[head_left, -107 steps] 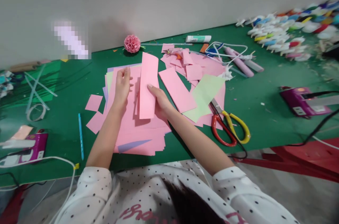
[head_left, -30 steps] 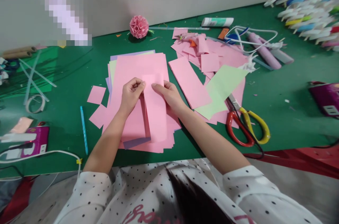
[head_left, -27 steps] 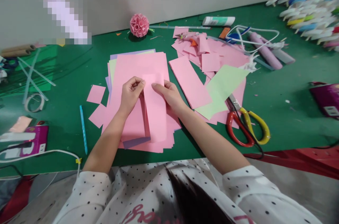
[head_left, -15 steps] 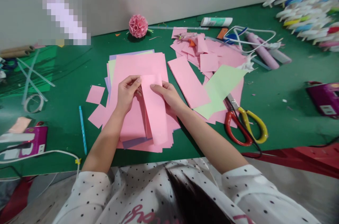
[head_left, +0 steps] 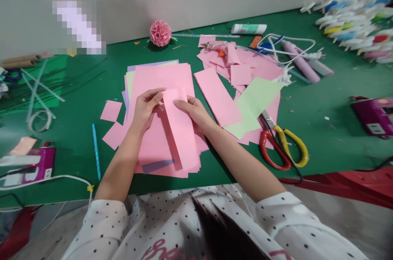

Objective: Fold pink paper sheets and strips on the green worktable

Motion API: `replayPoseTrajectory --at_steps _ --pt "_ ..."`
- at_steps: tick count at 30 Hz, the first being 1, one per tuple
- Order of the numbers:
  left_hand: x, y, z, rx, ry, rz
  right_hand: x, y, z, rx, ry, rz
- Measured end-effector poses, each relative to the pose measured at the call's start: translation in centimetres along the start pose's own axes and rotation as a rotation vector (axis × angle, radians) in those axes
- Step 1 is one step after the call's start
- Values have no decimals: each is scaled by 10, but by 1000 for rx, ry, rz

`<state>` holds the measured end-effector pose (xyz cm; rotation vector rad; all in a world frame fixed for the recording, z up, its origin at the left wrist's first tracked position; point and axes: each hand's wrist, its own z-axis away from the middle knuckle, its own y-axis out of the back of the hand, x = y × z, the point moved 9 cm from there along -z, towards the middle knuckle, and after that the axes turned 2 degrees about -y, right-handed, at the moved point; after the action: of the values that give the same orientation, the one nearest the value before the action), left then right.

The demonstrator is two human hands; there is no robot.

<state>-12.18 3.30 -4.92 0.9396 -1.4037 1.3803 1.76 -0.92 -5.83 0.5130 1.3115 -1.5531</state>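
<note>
A long pink paper strip (head_left: 181, 129) lies tilted over a stack of pink sheets (head_left: 159, 80) on the green table (head_left: 76, 100). My left hand (head_left: 145, 108) pinches the strip's top left corner, fingers curled. My right hand (head_left: 193, 110) grips the top right part of the same strip, thumb on top. Both forearms come up from the bottom of the view in white dotted sleeves.
Another pink strip (head_left: 216, 96), a pale green sheet (head_left: 253, 104) and pink offcuts (head_left: 236, 61) lie to the right. Red-and-yellow scissors (head_left: 281, 145), a glue stick (head_left: 248, 28), a pink paper ball (head_left: 160, 33), a blue pen (head_left: 95, 151) and purple devices (head_left: 373, 114) surround the stack.
The strip, upright in my right hand earlier, now lies on the stack held at its top by both hands. In the last second its lower end swung slightly right and my left fingers loosened.
</note>
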Motion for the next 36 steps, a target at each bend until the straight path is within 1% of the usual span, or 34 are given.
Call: replayPoseTrajectory --at_steps 13,21,36 --pt "-2 1 0 -3 26 -13 1 5 0 46 -21 16" --pt "-2 0 1 9 33 -1 2 6 0 47 -47 -2" --pt "-1 -3 0 -17 16 53 3 6 -1 43 -52 -4"
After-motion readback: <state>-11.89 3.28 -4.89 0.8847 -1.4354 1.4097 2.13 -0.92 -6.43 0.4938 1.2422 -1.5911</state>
